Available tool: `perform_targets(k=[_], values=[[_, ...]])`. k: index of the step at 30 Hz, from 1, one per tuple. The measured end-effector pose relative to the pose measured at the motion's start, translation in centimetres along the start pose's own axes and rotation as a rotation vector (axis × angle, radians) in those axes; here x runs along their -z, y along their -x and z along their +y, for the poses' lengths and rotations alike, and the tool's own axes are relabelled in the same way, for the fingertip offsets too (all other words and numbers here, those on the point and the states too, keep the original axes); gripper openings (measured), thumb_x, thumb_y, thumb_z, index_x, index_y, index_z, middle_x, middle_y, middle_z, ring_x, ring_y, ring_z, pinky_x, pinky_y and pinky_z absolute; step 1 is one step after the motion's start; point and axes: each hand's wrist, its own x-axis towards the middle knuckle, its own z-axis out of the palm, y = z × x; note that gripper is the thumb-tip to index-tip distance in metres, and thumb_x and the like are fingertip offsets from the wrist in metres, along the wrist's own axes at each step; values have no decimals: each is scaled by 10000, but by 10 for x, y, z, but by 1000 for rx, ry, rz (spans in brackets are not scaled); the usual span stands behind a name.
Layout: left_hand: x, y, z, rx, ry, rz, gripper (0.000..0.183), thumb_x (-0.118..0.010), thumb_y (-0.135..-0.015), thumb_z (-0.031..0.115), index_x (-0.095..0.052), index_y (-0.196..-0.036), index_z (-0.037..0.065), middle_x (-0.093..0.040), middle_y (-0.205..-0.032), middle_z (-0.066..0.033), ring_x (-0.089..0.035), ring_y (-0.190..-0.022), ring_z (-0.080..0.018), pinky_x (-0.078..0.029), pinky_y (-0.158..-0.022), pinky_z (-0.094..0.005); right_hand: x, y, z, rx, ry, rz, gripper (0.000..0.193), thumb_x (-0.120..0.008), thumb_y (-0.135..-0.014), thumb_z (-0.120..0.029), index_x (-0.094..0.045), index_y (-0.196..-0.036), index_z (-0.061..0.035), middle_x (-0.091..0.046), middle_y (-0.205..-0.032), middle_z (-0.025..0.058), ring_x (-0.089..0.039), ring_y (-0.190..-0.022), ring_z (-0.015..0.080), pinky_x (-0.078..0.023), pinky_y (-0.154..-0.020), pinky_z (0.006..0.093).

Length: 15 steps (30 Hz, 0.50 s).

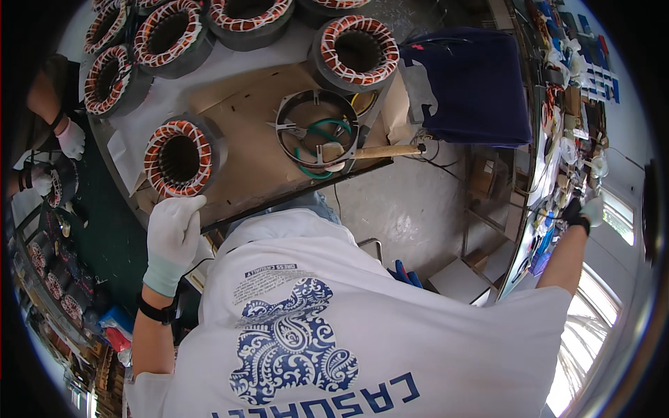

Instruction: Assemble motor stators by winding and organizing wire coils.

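My left hand (174, 233), in a white glove, is at the near edge of a stator (211, 150) with orange windings laced in white cord. Its fingers are curled; whatever they may hold is hidden. Far to the right, my right hand (592, 210), also gloved, reaches out to a cluttered bench (555, 182); its fingers are too small and unclear to read. A dark metal ring (281, 111) lies on the brown board, right of the stator. Inside and around it are green-handled scissors (327, 132), pliers (295, 130) and a wooden-handled hammer (387, 151).
More stators (355, 52) stand along the table's far side. A dark blue cloth cover (474, 87) hangs over something at its right. At far left, another person's gloved hands (72, 139) work by a stator (64, 182). Cardboard boxes (482, 174) sit beneath the right bench.
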Motion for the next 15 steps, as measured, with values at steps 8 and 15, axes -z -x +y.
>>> perform_targets(k=[8, 15], values=[[-7, -8, 10, 96, -331, 137, 368, -687, -823, 28, -669, -1190, 40, -665, -1222, -155, -577, -1232, -376, -399, -1103, -485, -88, 148, -159, 269, -536, -182, 408, -507, -1063, -255, -603, -1353, 15, -691, -1245, 138, -674, -1086, 214, -537, -922, 338], [-19, -30, -43, 88, -475, -211, 525, -803, -767, 415, -691, -1108, 32, -702, -1079, -132, -603, -1169, -302, -332, -1172, -512, -159, 589, -209, 361, -494, -1390, 247, -638, -921, 0, -731, -1149, -22, -739, -1074, 109, -688, -972, 179, -518, -937, 300]])
